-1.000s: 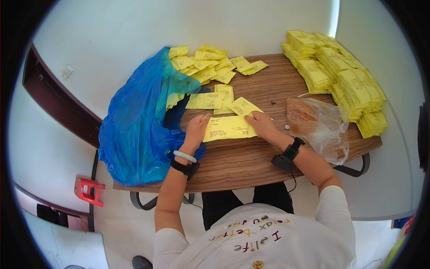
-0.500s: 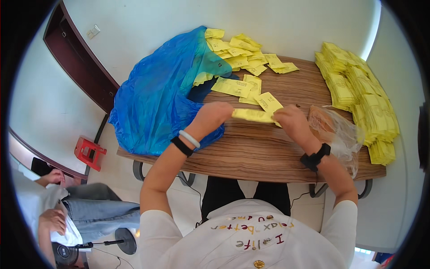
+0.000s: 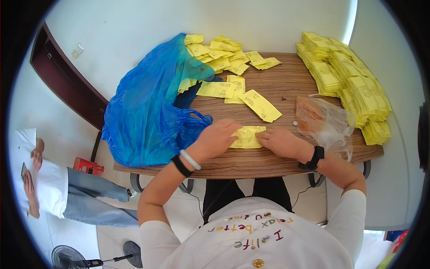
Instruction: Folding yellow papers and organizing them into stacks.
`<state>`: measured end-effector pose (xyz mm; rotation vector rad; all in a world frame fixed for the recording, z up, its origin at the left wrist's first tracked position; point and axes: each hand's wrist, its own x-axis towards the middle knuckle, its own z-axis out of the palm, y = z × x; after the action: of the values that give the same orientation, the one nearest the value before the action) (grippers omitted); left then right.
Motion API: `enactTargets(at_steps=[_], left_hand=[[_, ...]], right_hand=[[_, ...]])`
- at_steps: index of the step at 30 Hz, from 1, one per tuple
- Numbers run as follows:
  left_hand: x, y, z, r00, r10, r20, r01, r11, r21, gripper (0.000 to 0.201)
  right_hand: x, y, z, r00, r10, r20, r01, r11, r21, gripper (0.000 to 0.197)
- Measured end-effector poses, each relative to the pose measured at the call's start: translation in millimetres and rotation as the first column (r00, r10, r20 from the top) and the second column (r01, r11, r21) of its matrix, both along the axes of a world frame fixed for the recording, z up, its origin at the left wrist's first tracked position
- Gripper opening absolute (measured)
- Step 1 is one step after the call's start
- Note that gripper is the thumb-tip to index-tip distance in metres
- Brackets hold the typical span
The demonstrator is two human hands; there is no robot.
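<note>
A flat yellow packet (image 3: 247,138) lies level at the table's near middle, with a hand at each end. My left hand (image 3: 217,139) has its fingers closed on the left end; my right hand (image 3: 285,144) grips the right end with thumb and fingers pressed together. Just beyond are a tilted yellow packet (image 3: 261,106) and two overlapping ones, a left packet (image 3: 214,89) and an upright packet (image 3: 236,84). At the back, a loose heap of yellow packets (image 3: 219,54) spills from a large blue plastic bag (image 3: 143,103), which stands left of my left hand.
Neat stacks of yellow packets (image 3: 358,85) line the right side of the wooden table (image 3: 286,76). Closer to my right hand sits a clear plastic bag (image 3: 324,123) with something brown inside. A person (image 3: 49,179) stands at the left, near a red stool (image 3: 88,166) and a fan (image 3: 67,258).
Both hands have brought the packet down and nearer, from above the table onto its surface. The tilted packet beyond now shows whole. The person at left has gone from seated to standing.
</note>
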<state>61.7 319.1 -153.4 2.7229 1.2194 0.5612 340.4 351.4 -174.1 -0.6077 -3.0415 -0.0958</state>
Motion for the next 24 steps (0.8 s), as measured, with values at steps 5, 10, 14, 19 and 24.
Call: enactTargets(at_steps=[5,10,14,19,24], left_hand=[[26.0,21.5,-43.4,0.975,-0.082,-0.206,0.117,0.980,0.164,0.055],[23.1,24.8,-53.6,0.953,-0.104,-0.286,0.098,0.995,-0.037,0.064],[14.6,29.8,-67.8,0.939,-0.140,-0.315,0.157,0.987,0.031,0.063],[14.0,38.2,-78.5,0.955,-0.053,-0.292,0.025,0.995,-0.100,0.070],[13.0,22.0,-52.7,0.948,0.036,-0.315,-0.073,0.991,-0.108,0.076]], right_hand=[[-4.9,-5.0,4.9,0.998,-0.002,-0.060,0.003,1.000,0.013,0.015],[-32.8,-20.8,43.2,0.960,-0.245,-0.138,0.196,0.934,-0.298,0.040],[-62.8,-14.6,4.6,0.824,-0.256,-0.505,0.133,0.954,-0.267,0.060],[-69.9,2.8,-43.4,0.859,-0.300,-0.415,0.199,0.942,-0.270,0.077],[-60.5,10.1,-59.5,0.903,-0.317,-0.290,0.268,0.943,-0.196,0.079]])
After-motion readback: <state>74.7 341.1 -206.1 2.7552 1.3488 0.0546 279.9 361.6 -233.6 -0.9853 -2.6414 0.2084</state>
